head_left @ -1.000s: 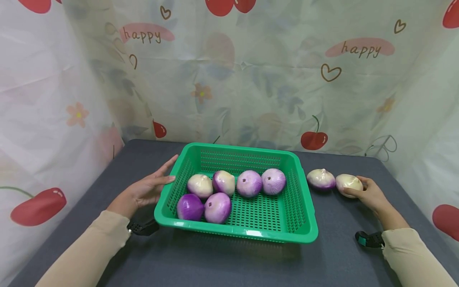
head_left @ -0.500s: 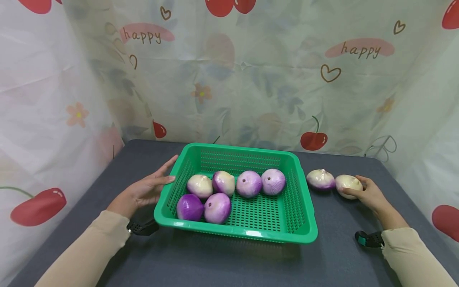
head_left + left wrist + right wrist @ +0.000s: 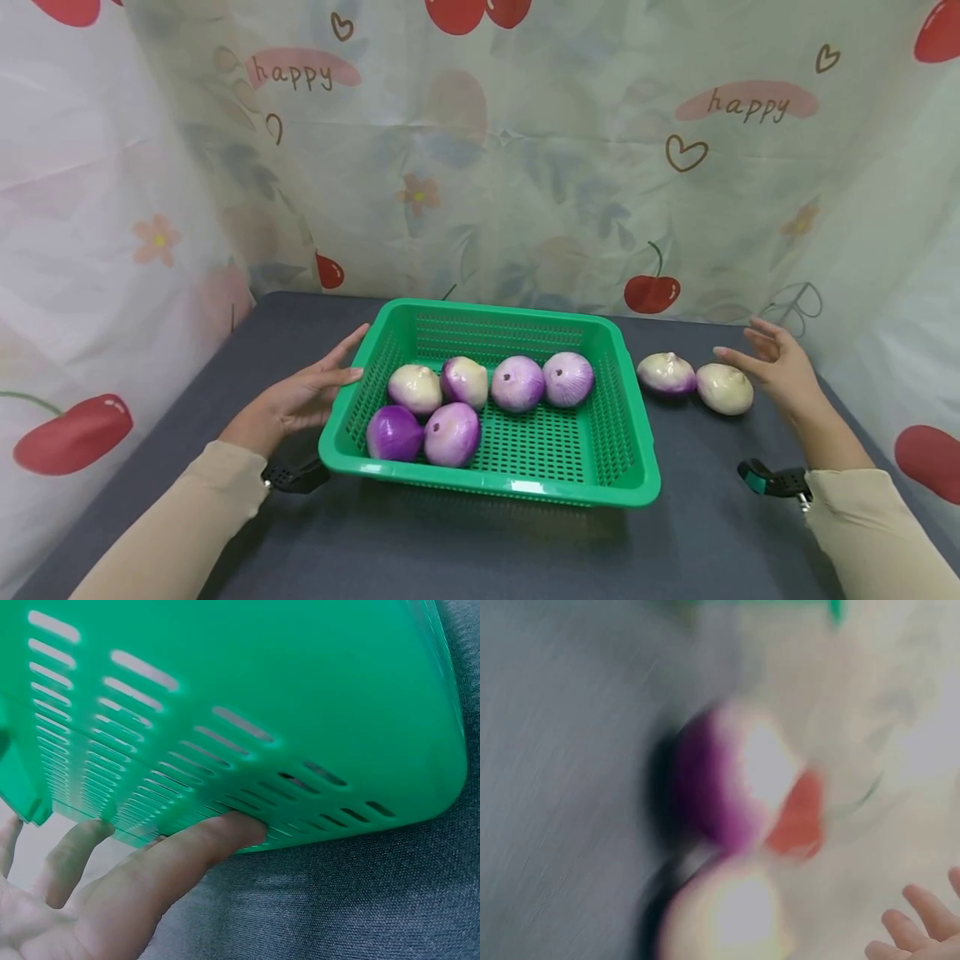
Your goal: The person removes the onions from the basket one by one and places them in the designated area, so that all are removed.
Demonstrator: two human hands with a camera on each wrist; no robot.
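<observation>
A green plastic basket (image 3: 495, 487) stands on the dark table with several purple-and-white onions (image 3: 453, 435) inside, grouped toward its left and back. My left hand (image 3: 300, 400) lies against the basket's left side, fingers extended; in the left wrist view its fingers (image 3: 202, 844) touch the slotted wall. To the right of the basket sit two more onions side by side, a white-and-purple onion (image 3: 666, 374) and a paler onion (image 3: 725, 389). My right hand (image 3: 783, 371) is raised just right of the paler onion, fingers spread, holding nothing. Its fingers also show at the lower right corner of the right wrist view.
The dark grey tabletop (image 3: 450, 550) extends in front of the basket. A printed curtain (image 3: 525, 183) with cherries and hearts hangs behind and along both sides. A thin looped cord (image 3: 798, 308) lies by the back right corner.
My right hand has let go of the paler onion and moved up and right, its fingers opening. That onion stays on the table. The left hand keeps its place at the basket.
</observation>
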